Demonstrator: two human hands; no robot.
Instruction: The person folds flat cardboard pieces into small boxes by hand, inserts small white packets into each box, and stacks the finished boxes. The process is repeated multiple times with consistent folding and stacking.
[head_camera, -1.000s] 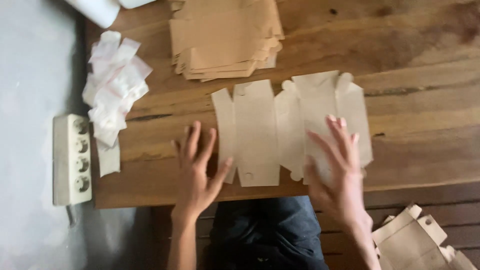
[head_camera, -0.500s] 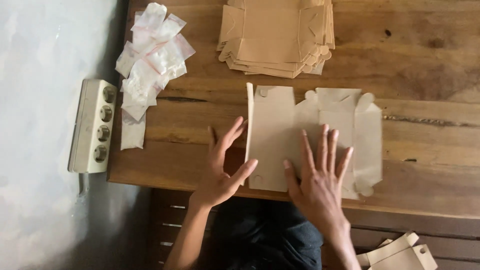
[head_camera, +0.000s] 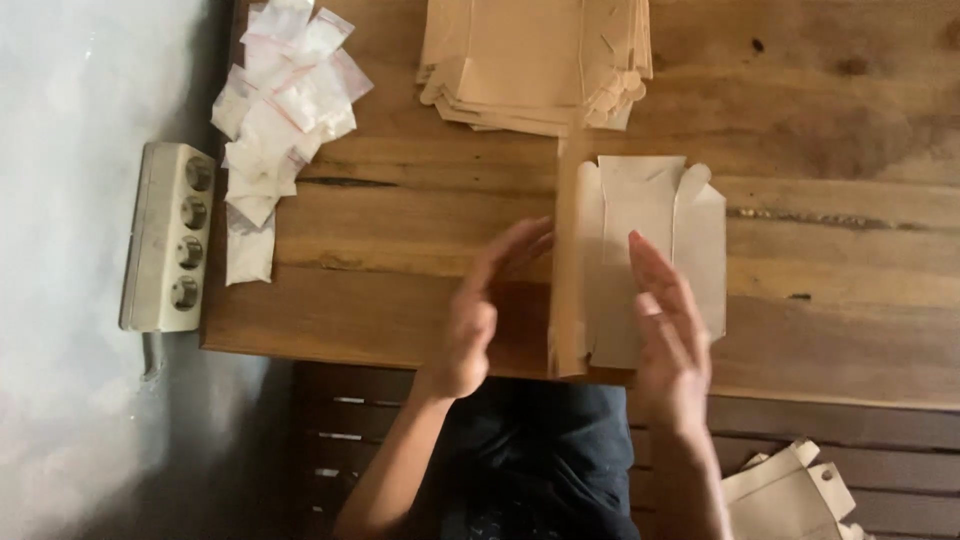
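One flat box blank (head_camera: 640, 262) of pale brown card lies near the near edge of the wooden table (head_camera: 850, 260), its left panel folded up on edge so it stands as a thin vertical strip, with rounded tabs along its far side. The left hand (head_camera: 480, 310) is blurred, fingers spread loosely open beside that raised panel, the fingertips close to or touching it; I cannot tell which. The right hand (head_camera: 672, 340) lies flat and open on the blank's right half, pressing it down without gripping. One stack of similar card blanks (head_camera: 535, 60) sits at the far edge, well apart. To the far left lies one heap of small clear plastic bags (head_camera: 280, 110). One white power strip (head_camera: 165, 238) with four round sockets rests just left of the table. One folded card box (head_camera: 790, 495) shows near the lower right.
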